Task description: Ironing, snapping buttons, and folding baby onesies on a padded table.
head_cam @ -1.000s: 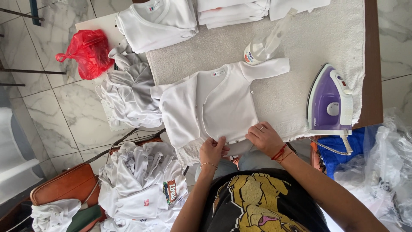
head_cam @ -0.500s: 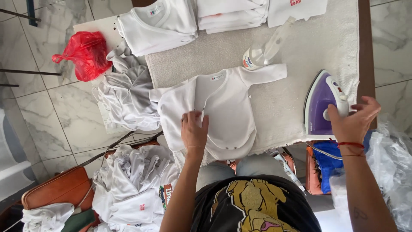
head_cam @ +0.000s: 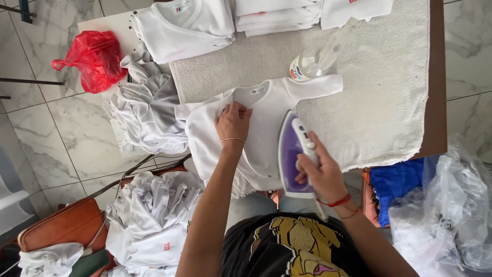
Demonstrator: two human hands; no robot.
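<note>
A small white long-sleeved baby garment (head_cam: 266, 115) lies spread flat on a pale towel-covered table (head_cam: 379, 82). My left hand (head_cam: 233, 124) presses flat on its chest, fingers apart, near the neckline. My right hand (head_cam: 320, 172) grips the handle of a purple and white iron (head_cam: 291, 149), which rests sole down on the garment's right side near the table's front edge.
A clear spray bottle (head_cam: 312, 61) lies just beyond the garment. Folded white clothes (head_cam: 184, 25) are stacked at the far edge. A heap of white garments (head_cam: 148, 115) and a red bag (head_cam: 89, 59) sit left; more white clothes (head_cam: 148, 225) lie lower left, plastic bags (head_cam: 451, 215) right.
My right hand went right to the iron, took it up and brought it onto the garment. My left hand slid up from the hem to the chest.
</note>
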